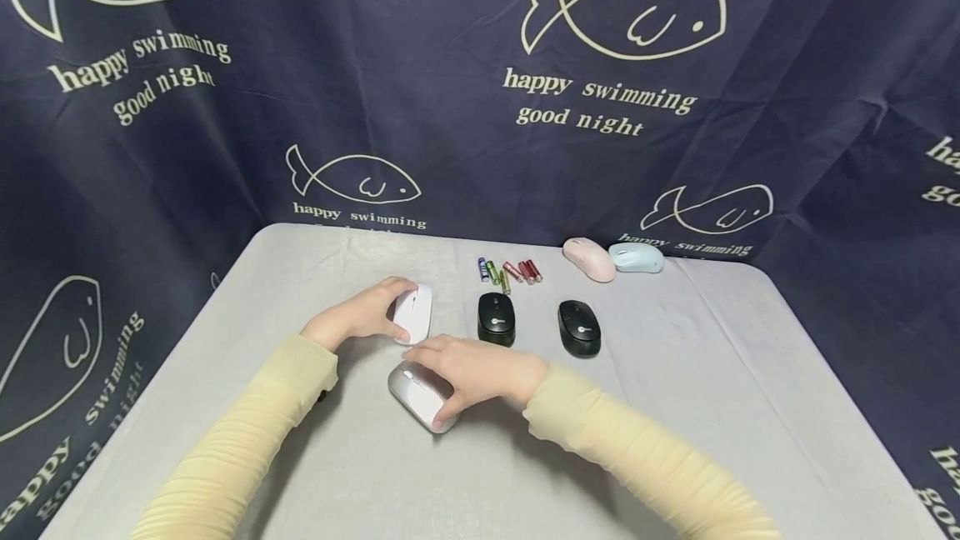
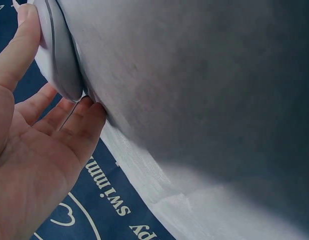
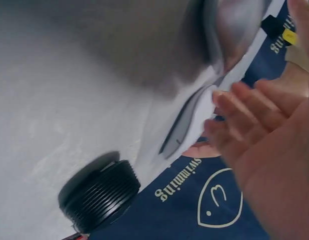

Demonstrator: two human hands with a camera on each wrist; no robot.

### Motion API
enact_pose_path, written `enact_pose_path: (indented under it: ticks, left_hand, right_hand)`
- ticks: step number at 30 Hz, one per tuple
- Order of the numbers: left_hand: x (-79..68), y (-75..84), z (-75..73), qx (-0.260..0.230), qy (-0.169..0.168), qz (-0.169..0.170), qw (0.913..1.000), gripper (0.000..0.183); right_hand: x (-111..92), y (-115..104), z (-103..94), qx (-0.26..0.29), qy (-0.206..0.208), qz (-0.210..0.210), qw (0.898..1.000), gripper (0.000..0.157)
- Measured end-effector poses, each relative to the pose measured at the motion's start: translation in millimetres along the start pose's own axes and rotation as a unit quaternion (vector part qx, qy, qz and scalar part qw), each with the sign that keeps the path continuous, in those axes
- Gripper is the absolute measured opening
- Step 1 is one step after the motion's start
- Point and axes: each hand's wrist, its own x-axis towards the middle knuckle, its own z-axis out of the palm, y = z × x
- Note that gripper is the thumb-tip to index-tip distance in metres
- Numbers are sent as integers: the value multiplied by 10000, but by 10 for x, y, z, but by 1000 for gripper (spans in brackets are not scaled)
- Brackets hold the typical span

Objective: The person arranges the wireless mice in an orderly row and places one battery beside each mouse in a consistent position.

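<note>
A white computer mouse (image 1: pixel 419 317) lies on the table with my left hand (image 1: pixel 369 312) around it. In the left wrist view, the thumb (image 2: pixel 27 30) presses one side of this mouse and fingertips meet the other. Nearer to me is a silver mouse (image 1: pixel 417 392), set at a slant. My right hand (image 1: pixel 480 367) arches over it, thumb by its near end and fingers by its far end. Those fingers (image 3: pixel 249 115) look extended in the right wrist view, slightly blurred; whether they touch the silver mouse I cannot tell.
Two black mice, one in the middle (image 1: pixel 496 320) and one farther right (image 1: pixel 580 328), sit beyond my right hand. Several coloured batteries (image 1: pixel 512 272) lie behind them. At the back right, a pink mouse (image 1: pixel 589 259) and a light blue mouse (image 1: pixel 637 257) lie against a dark fish-print curtain (image 1: pixel 465 148).
</note>
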Motion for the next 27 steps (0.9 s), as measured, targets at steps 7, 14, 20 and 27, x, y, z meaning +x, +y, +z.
enact_pose_path:
  ticks: [7, 14, 20, 27]
  left_hand:
    - [19, -1, 1, 42, 24, 31, 10000, 87]
    - [17, -23, -1, 86, 14, 56, 9999, 87]
    - [21, -13, -7, 77, -2, 66, 9999, 86]
    - [19, 3, -6, 68, -37, -30, 10000, 86]
  right_hand:
    - [21, 62, 74, -177, 6, -786, 9968, 98]
    - [45, 140, 139, -174, -72, -1021, 9946, 105]
    - [85, 197, 201, -174, -193, -1181, 9927, 108]
    - [100, 218, 235, -134, -256, -1244, 9918, 107]
